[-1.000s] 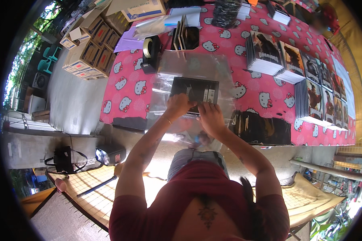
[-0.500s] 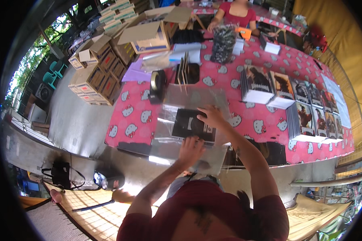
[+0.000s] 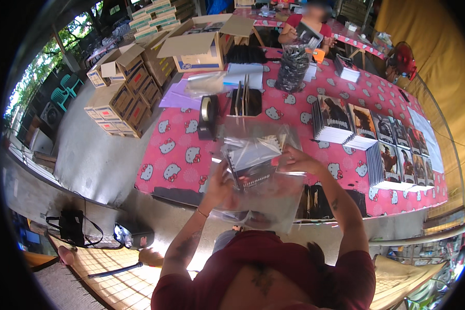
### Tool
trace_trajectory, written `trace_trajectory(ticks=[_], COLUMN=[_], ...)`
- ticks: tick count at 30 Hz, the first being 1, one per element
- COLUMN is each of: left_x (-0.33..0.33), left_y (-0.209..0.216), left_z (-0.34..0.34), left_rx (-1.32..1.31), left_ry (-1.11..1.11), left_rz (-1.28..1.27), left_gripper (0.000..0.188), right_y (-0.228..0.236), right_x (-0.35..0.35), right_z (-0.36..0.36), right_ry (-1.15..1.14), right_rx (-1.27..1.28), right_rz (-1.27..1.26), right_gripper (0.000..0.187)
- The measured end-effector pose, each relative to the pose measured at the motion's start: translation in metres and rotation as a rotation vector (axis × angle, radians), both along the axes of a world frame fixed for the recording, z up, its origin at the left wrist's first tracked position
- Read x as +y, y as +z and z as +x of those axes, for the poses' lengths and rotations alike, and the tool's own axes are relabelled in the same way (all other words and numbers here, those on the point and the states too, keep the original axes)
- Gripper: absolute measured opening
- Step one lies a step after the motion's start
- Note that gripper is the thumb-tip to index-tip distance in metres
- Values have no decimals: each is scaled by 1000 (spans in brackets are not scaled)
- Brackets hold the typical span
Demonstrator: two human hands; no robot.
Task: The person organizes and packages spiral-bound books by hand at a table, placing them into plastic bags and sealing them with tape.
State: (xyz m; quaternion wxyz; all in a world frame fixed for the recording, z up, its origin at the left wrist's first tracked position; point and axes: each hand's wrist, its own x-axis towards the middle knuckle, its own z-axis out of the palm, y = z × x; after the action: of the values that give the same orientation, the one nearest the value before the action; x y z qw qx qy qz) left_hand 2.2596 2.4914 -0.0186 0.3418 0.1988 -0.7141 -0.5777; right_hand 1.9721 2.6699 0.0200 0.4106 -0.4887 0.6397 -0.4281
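A spiral notebook [image 3: 252, 174] with a dark picture cover is tilted up off the pink table, in front of me. My right hand [image 3: 298, 160] pinches its right edge. At its left edge is my left hand [image 3: 219, 188], fingers curled against the side and slightly blurred. Clear plastic sleeves [image 3: 281, 199] lie under and around the notebook, reaching over the table's near edge. Glare on the plastic hides whether part of the notebook is inside a sleeve. Just beyond stand a black tape dispenser [image 3: 207, 118] and a dark holder with upright dividers [image 3: 248, 102].
Stacks of picture-covered notebooks [image 3: 336, 121] stand on the right of the pink tablecloth [image 3: 178, 150]. Purple sheets [image 3: 181, 99] and a bundle of black spiral coils [image 3: 293, 70] lie farther back. A co-worker [image 3: 307, 31] sits across, holding a notebook. Cardboard boxes [image 3: 121, 106] are stacked left.
The notebook, which lay flat with a plain black cover side up, is now raised and tilted, showing a picture cover. My hands have moved apart to its sides. The co-worker has lifted a notebook.
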Motion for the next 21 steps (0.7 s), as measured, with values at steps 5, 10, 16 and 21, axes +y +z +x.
trace_trajectory(ticks=[5,10,16,21], left_x=[-22,-42,-74,-70], left_y=[15,21,169,234], left_z=[-17,-13,-25,-49], left_rx=[-36,-120,-76,-526], left_ry=[-325,-460,-432,-270], left_rz=[154,212,25,-626], left_gripper=[85,97,58,25], right_y=[-8,-20,140,189], right_x=[-9,9,-10,-36], right_z=[49,71,42,36], right_ry=[-314,-399,-221,-105], right_rx=[-34,173,121,807], right_rz=[-163,-156,-263,-143], right_gripper=[93,101,58,20])
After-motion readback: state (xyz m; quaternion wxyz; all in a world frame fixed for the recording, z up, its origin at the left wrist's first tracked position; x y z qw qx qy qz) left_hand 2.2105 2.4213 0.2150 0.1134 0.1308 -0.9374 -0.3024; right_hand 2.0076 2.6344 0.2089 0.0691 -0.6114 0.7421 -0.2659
